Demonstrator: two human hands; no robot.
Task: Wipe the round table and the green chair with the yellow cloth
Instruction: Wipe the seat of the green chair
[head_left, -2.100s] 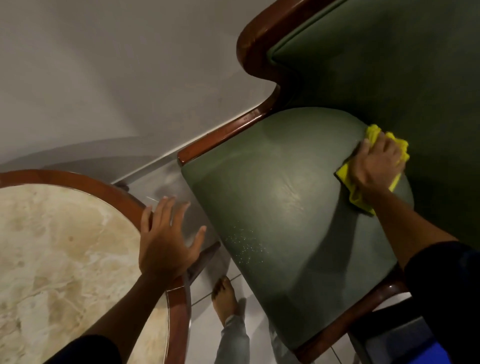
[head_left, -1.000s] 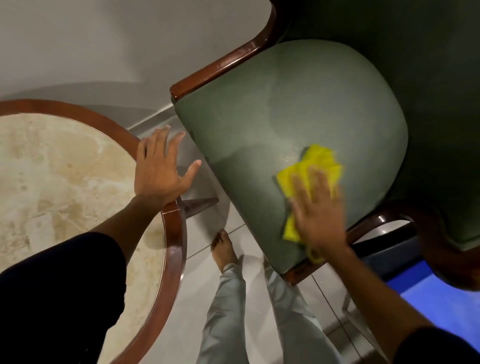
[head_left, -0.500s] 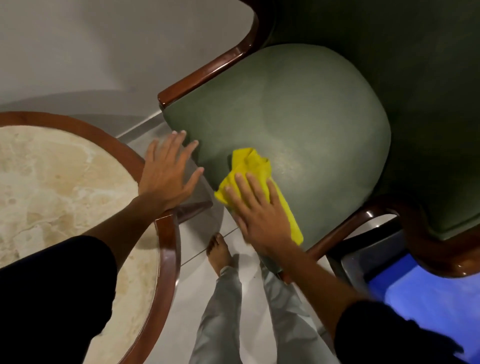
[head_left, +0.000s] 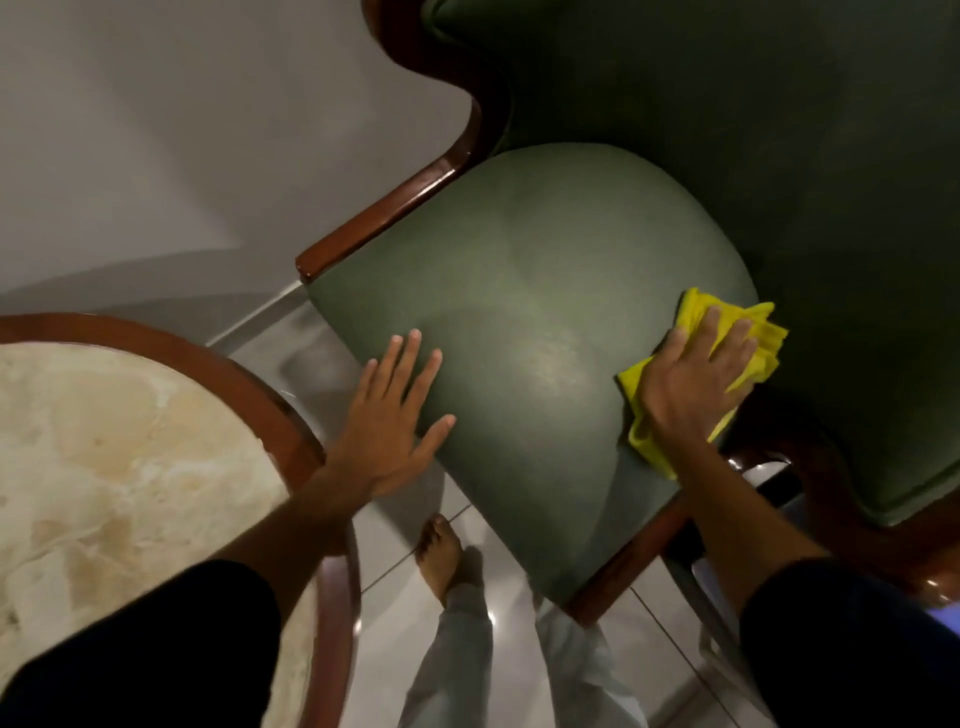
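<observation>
The green chair (head_left: 545, 322) fills the centre and upper right of the frame, its seat tilting toward me, with the wooden arm rail (head_left: 384, 218) running up its left side. The round desk (head_left: 104, 467) sits in the lower left, its marble top ringed in dark wood, just beside the chair's front corner.

I judge the chair seat is the step in hand. My worry is the far right edge: the yellow cloth (head_left: 763, 338) lies at the right rim of the seat, centre right of the frame, with part of it past the cushion edge. If I push further that way, the cloth could slide off the rim and drop into the dark gap beside the seat. It is bunched rather than flat, so a loose fold could also catch on the wooden frame below.

My right hand (head_left: 696, 379) lies flat and spread on the cloth, pressing it down, not gripping it, so nothing holds it if it slips. My left hand (head_left: 395, 415) is open and empty, fingers spread at the seat's left front edge; whether it touches the cushion I cannot tell. My bare foot (head_left: 441, 556) stands on the tiled floor (head_left: 395, 613) near the chair's front corner, where a hard shove could bump it.
</observation>
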